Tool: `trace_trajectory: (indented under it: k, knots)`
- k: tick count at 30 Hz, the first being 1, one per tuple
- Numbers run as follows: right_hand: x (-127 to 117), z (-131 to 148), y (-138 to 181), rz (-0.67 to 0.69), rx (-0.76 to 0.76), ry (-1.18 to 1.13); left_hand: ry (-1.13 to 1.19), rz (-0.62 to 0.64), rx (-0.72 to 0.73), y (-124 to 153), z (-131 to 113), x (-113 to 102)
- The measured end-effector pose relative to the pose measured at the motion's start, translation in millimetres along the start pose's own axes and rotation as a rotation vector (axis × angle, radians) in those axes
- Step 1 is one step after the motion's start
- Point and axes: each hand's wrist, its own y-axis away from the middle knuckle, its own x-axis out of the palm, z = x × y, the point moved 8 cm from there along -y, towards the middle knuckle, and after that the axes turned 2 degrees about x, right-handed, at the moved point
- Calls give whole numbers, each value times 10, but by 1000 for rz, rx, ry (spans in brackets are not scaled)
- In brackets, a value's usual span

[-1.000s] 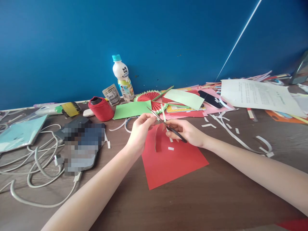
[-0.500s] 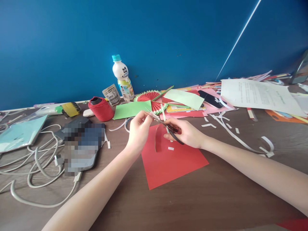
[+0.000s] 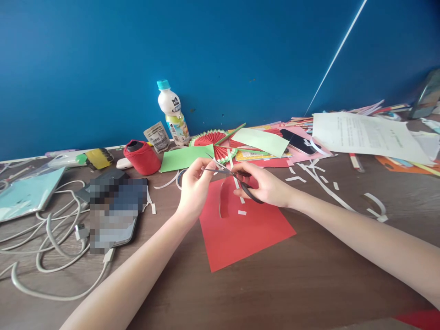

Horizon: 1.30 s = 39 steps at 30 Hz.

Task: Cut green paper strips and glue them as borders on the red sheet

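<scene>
My left hand (image 3: 196, 185) is pinched closed at the fingertips on a narrow strip (image 3: 220, 201), whose thin tail seems to curve down over the red paper. Black-handled scissors (image 3: 250, 192) sit in my right hand (image 3: 266, 185), fingers through the loops. Their blades are spread apart and point left, close to my left fingertips. Beneath both hands lies the red sheet of paper (image 3: 237, 243), with a small white paper piece (image 3: 242, 212) on it. How the strip passes between the fingers and the blades is hard to make out.
Behind my hands are a green paper (image 3: 185, 156), a red-and-green folded paper fan (image 3: 209, 137) and a bottle (image 3: 173, 112). A red-wrapped roll (image 3: 142, 158), a phone (image 3: 120, 213) and white cables (image 3: 51, 229) lie left. White scraps (image 3: 323, 183) are scattered right.
The scissor blades have opened wider near my left fingertips. The white piece between hand and blades shows less now. The view has shifted slightly; both hands stay over the red paper.
</scene>
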Motion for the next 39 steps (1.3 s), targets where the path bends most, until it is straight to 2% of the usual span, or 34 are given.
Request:
trace_trajectory:
  k: [4,8,12,16,21,26,30,32,34,35,36,39]
  knots:
    - [-41,-72,0,-34,10,32,-41,-15,136,-33,-151,-55]
    - [-119,-88,-22,-22,-1,149,17,-75,130,-117,-140,-175]
    - [-294,-216,-44,11,87,251,82,-96,137,-179,-96,-243]
    - [-494,-493,-43,25,254,312,74,54,75,-168,-22,-107]
    - [-689,-704,-46,-74,359,517,-17,247,-51,-71,75,82]
    - [-749,-677,-39,-171,356,798,-13,344,-103,-3,124,177]
    - [-725,-642,-20,-165,338,976,-7,385,-109,19,145,224]
    - [-718,-544,-20,-207,304,1030,-8,405,-107,28,143,248]
    - [-699,-367,-24,-289,230,928,-28,425,-98,38,134,269]
    - [-674,-277,-26,-316,189,775,-44,433,-94,42,129,278]
    - [-609,-201,-37,-290,147,569,-60,440,-91,46,126,286]
    - [-271,-22,-61,-34,101,-11,-86,464,-88,60,123,316]
